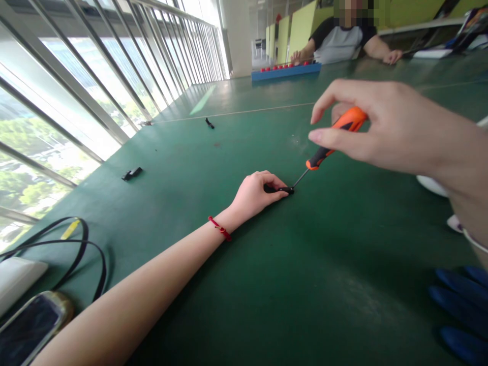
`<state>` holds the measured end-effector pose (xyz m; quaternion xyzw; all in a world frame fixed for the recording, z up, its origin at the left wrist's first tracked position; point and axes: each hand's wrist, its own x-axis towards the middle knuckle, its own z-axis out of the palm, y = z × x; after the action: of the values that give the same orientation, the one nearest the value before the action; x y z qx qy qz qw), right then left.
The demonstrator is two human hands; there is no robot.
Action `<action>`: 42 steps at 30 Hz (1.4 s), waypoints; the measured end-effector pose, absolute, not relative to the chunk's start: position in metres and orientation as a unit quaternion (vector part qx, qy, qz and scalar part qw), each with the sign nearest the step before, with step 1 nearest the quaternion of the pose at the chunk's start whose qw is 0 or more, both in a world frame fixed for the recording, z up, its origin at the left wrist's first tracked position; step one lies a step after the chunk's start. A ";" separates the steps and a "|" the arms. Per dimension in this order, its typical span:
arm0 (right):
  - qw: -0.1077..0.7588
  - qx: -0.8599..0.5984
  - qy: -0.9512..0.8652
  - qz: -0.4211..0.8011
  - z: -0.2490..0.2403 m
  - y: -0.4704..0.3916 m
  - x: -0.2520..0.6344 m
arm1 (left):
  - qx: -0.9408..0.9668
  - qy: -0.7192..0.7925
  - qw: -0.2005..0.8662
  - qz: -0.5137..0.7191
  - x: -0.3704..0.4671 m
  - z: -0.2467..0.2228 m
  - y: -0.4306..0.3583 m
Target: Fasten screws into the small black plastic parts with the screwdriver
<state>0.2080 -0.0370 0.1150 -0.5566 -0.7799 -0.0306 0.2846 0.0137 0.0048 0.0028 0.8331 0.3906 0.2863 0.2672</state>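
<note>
My left hand (pixel 259 193), with a red cord bracelet (pixel 220 228) at the wrist, pinches a small black part (pixel 271 188) against the green table. Most of that part is hidden under the fingers, so its kind is unclear. My right hand (pixel 366 122) grips an orange and black screwdriver (pixel 347 122) by its handle, thumb and fingers around the upper end. The screwdriver tilts down to the left, and its thin shaft (pixel 301 179) meets the right end of the black part.
Two small black pieces (pixel 132 174) (pixel 209 123) lie left on the table (pixel 236 290). A phone (pixel 34 325), black cable (pixel 86 244) and white box (pixel 19 279) sit at lower left. Blue finger-like shapes (pixel 461 305) appear lower right. Across sits a person (pixel 341 38) behind a blue rack (pixel 285 72).
</note>
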 end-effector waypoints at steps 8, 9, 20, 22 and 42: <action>0.293 -0.547 -0.784 -0.026 0.114 -0.036 0.209 | 0.832 0.390 0.270 0.287 0.014 0.003 0.004; 0.288 -0.559 -0.777 -0.030 0.114 -0.036 0.209 | 0.833 0.389 0.269 0.287 0.014 0.003 0.004; 0.301 -0.561 -0.770 -0.044 0.113 -0.036 0.207 | 0.834 0.390 0.264 0.288 0.014 0.002 0.006; 0.306 -0.548 -0.778 -0.018 0.113 -0.036 0.208 | 0.834 0.391 0.264 0.287 0.014 0.002 0.006; 0.314 -0.544 -0.778 0.001 0.110 -0.033 0.210 | 0.842 0.386 0.250 0.283 0.014 0.000 0.005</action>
<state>0.2102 -0.0325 0.1096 -0.5439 -0.7781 0.0013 0.3143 0.0136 0.0050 0.0000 0.8419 0.3858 0.2829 0.2497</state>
